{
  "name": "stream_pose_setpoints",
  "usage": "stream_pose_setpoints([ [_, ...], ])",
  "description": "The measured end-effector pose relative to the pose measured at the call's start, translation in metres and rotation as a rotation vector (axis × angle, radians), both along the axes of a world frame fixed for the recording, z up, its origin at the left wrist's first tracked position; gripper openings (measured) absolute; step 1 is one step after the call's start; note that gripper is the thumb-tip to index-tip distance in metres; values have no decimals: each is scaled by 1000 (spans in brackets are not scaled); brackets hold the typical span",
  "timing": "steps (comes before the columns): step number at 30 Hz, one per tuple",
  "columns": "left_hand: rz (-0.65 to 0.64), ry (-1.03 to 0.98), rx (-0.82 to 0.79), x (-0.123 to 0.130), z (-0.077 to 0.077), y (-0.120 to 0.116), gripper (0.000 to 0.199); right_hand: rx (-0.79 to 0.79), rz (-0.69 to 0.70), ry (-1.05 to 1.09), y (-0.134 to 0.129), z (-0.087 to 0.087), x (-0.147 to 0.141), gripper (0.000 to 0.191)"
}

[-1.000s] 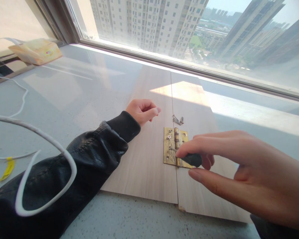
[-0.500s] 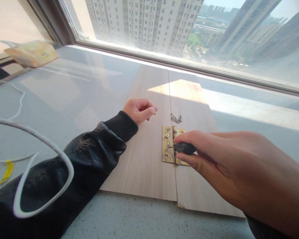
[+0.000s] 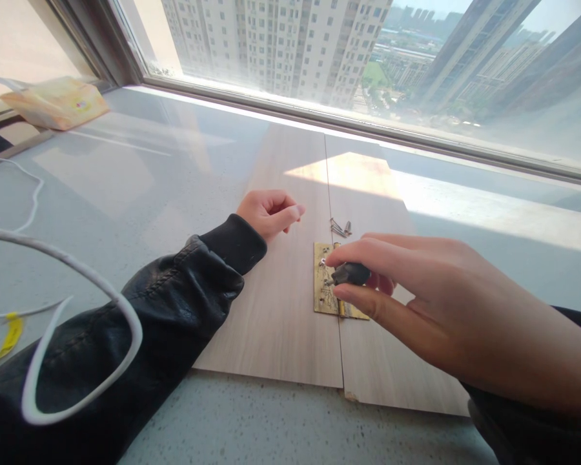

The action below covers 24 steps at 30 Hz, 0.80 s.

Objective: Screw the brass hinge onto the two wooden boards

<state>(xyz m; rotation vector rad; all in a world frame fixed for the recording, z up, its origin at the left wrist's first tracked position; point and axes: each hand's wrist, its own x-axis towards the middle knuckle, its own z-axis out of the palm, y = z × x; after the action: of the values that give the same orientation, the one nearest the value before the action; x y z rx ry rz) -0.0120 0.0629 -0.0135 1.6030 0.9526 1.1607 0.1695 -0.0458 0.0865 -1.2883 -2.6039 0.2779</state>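
My right hand (image 3: 416,284) grips the dark handle of a short screwdriver (image 3: 351,274) between thumb and fingers. Its tip reaches the left leaf of a worn brass hinge (image 3: 322,301), which lies across the seam of two pale wood boards. A shiny screw head (image 3: 322,262) shows in that leaf, just above the tip. Over the left board (image 3: 271,323), my left hand (image 3: 270,213) is curled, thumb pressed to the fingers; whatever it may hold is hidden. Several loose screws (image 3: 339,227) lie near the seam above the hinge. My right hand covers much of the right leaf.
The right board (image 3: 401,384) has a chipped near corner. Both boards lie on a speckled pale sill (image 3: 213,420) below a large window. A white cable (image 3: 135,323) loops across my left sleeve. A tissue pack (image 3: 58,103) sits at the far left.
My right hand has turned about the screwdriver, its fingers now more spread and raised, and the handle has shifted slightly left. My left hand stays curled in place.
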Motion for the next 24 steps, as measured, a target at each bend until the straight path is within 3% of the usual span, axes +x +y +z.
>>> stream_pose_setpoints([
  [4, 3, 9, 14, 0, -1, 2, 19, -69, -15, -44, -1, 4, 5, 20],
  [24, 7, 41, 49, -1, -1, 2, 19, 13, -10, 10, 2, 6, 6, 18],
])
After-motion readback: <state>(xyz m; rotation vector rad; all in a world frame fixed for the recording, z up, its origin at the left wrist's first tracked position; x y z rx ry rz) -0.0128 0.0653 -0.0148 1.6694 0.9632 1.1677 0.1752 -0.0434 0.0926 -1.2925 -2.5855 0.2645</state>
